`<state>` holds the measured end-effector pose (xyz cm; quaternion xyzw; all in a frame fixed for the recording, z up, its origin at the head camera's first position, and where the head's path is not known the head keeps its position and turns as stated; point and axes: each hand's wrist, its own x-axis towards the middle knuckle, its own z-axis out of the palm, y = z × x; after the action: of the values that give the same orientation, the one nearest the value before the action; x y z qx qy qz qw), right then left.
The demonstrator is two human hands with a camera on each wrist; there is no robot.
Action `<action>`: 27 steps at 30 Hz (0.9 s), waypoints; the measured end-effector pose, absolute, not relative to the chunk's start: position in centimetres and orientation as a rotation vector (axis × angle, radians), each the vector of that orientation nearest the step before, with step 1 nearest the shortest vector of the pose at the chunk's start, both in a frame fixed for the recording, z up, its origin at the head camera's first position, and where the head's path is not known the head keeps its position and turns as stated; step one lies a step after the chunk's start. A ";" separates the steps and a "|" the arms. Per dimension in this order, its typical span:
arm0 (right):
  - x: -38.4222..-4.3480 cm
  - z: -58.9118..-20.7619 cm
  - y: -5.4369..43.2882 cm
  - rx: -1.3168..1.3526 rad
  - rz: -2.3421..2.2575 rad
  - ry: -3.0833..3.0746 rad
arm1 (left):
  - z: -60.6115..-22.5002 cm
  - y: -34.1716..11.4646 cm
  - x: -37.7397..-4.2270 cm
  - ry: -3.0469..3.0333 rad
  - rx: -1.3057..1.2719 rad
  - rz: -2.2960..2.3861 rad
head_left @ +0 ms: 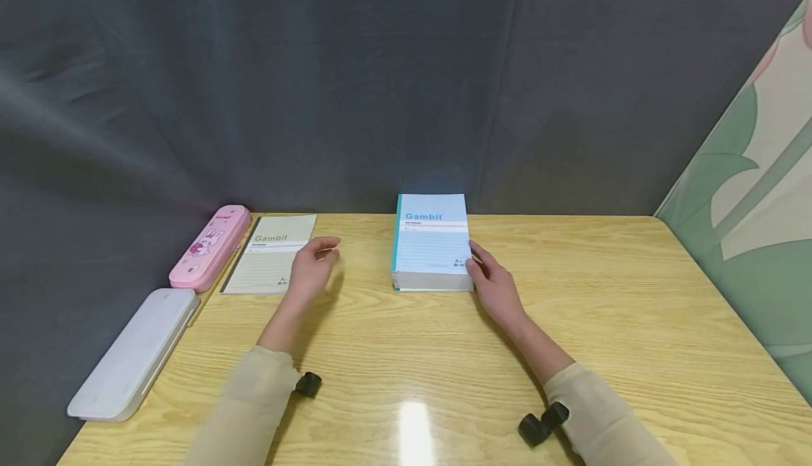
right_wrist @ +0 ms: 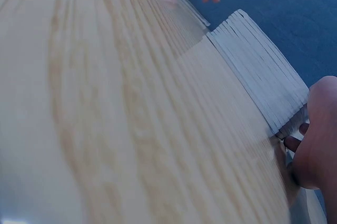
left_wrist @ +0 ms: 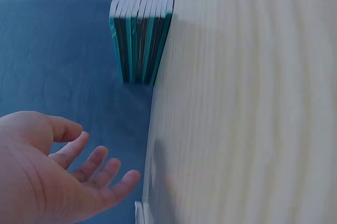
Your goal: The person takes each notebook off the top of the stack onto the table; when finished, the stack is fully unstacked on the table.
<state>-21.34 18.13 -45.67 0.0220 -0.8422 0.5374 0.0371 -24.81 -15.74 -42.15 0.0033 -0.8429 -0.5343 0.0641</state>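
Note:
A thick stack of Gambit notebooks point(head_left: 431, 246) with teal spines stands at the back middle of the table, a blue-white cover on top. My right hand point(head_left: 497, 293) touches the stack's right side, thumb by the upper edge and fingers lower down, as the right wrist view shows. A single cream Gambit notebook point(head_left: 263, 261) lies flat to the left. Over its right edge hovers my left hand point(head_left: 311, 268), fingers loosely spread and nothing in them. The left wrist view shows the spines point(left_wrist: 139, 45) of the stack beyond this hand.
A pink pencil case point(head_left: 211, 247) with a rabbit picture and a white case point(head_left: 134, 353) lie along the table's left edge. A thin yellow pencil point(head_left: 206, 300) lies beside them. A dark curtain point(head_left: 380, 85) hangs behind the wooden table point(head_left: 603, 297).

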 end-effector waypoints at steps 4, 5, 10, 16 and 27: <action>-21.4 -45.7 18.1 0.066 1.642 -2.588 | -42.1 -14.0 -24.9 -2.522 -0.048 -1.663; -21.4 -45.7 18.1 0.072 1.636 -2.590 | -42.2 -13.6 -24.9 -2.521 -0.060 -1.671; -21.4 -45.6 18.1 0.077 1.625 -2.592 | -42.5 -11.6 -25.0 -2.506 -0.136 -1.724; -21.4 -45.6 18.1 0.070 1.639 -2.600 | -42.7 -9.7 -25.0 -2.492 -0.175 -1.830; -21.4 -45.6 18.2 0.076 1.645 -2.597 | -42.7 -7.1 -24.2 -2.545 -0.241 -1.895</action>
<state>-21.39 18.21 -45.61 0.0247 -0.8441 0.5346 0.0334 -24.18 -7.09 -42.68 -0.0757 -0.7996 -0.5954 -0.0204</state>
